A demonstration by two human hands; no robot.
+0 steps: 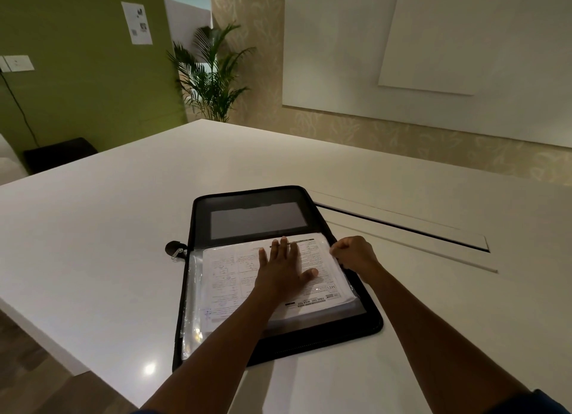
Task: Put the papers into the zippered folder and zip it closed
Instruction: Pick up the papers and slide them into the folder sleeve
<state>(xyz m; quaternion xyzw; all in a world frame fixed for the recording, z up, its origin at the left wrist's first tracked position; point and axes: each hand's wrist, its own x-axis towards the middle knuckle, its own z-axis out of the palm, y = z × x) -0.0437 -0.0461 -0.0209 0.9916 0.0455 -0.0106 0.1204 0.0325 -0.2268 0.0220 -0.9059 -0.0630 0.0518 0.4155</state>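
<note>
- The black zippered folder (368, 317) lies open on the white surface (93, 243).
- The printed white papers (226, 277) rest in its near half.
- The left hand (280, 268) presses them flat, fingers (283, 243) spread.
- The right hand (353, 254) has fingers curled together at the papers' right edge.

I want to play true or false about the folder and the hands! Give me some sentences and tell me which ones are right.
1. The folder lies open on the table. True.
2. The left hand lies flat on the papers. True.
3. The right hand is spread out flat. False: it is curled, at the right edge of the papers.
4. The zip pull hangs off the folder's right side. False: it sits at the left side, near the fold.
5. A plant stands beyond the table. True.
6. The papers are still outside the folder. False: they lie on its near half.
</note>
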